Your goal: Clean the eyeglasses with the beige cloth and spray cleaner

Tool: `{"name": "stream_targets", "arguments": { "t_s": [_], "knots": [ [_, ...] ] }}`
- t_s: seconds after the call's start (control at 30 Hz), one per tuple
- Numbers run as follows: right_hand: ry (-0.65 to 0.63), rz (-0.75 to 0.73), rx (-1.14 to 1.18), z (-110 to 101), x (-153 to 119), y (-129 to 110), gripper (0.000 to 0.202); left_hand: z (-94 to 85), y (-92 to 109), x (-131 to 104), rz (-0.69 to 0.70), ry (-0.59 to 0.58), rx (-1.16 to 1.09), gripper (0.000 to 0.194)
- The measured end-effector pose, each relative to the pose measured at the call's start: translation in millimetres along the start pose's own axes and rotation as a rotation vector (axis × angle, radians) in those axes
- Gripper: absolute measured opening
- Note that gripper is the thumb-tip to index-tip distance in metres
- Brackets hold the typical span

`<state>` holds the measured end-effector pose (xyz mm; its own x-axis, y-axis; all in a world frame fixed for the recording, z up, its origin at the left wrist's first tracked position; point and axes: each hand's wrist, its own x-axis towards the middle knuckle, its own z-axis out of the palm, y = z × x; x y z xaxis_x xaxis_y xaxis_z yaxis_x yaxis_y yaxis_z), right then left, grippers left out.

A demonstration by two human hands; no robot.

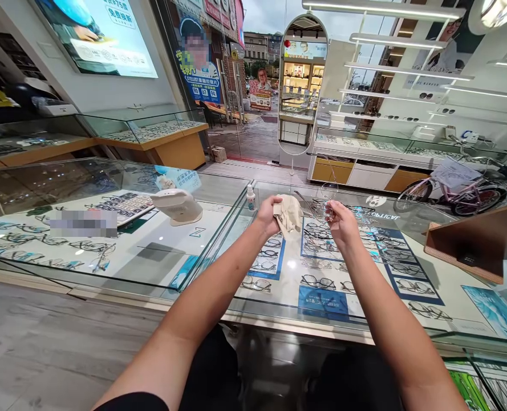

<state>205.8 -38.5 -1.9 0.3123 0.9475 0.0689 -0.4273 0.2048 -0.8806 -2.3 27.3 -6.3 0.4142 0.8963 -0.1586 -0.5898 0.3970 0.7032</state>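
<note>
A crumpled beige cloth [290, 216] is gripped by my left hand [269, 217], just above the glass counter. In my right hand [340, 221] is a pair of thin-framed glasses [319, 210], pinched between the fingers, with one arm sticking out toward the cloth. A small gap lies between the cloth and my right hand. Behind my left hand a small white spray bottle [250, 198] stands upright on the glass.
Rows of glasses [317, 281] lie inside the glass display case [279, 318]. A white device [177, 206] stands at the left, near a calculator-like keypad [127, 206]. A brown stand [462, 245] is at the right. An oval mirror [300, 128] rises behind the counter.
</note>
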Motion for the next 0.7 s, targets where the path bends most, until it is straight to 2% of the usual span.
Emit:
{"name": "stream_targets", "arguments": {
  "t_s": [0.1,0.17,0.27,0.4,0.57,0.63,0.7],
  "knots": [
    [0.001,0.009,-0.003,0,0,-1,0.033,0.0,4,0,-0.021,-0.011,-0.100,0.038],
    [0.004,0.017,0.003,0,0,-1,0.034,-0.4,8,0,-0.014,-0.026,-0.101,0.042],
    [0.008,0.025,0.008,1,-1,-1,0.035,-3.0,12,3,-0.006,0.006,-0.016,0.037],
    [0.011,0.024,-0.006,1,-2,-1,0.035,-6.8,14,8,0.088,0.100,0.140,0.025],
    [0.005,0.019,-0.015,1,-1,-2,0.036,-10.0,15,7,0.112,0.105,0.264,0.023],
    [0.005,0.014,-0.016,1,-1,-2,0.036,-12.3,18,2,0.199,0.113,0.455,0.018],
    [0.006,0.011,-0.017,1,-1,-2,0.037,-14.8,22,-3,0.402,0.160,0.822,0.008]
  ]
}}
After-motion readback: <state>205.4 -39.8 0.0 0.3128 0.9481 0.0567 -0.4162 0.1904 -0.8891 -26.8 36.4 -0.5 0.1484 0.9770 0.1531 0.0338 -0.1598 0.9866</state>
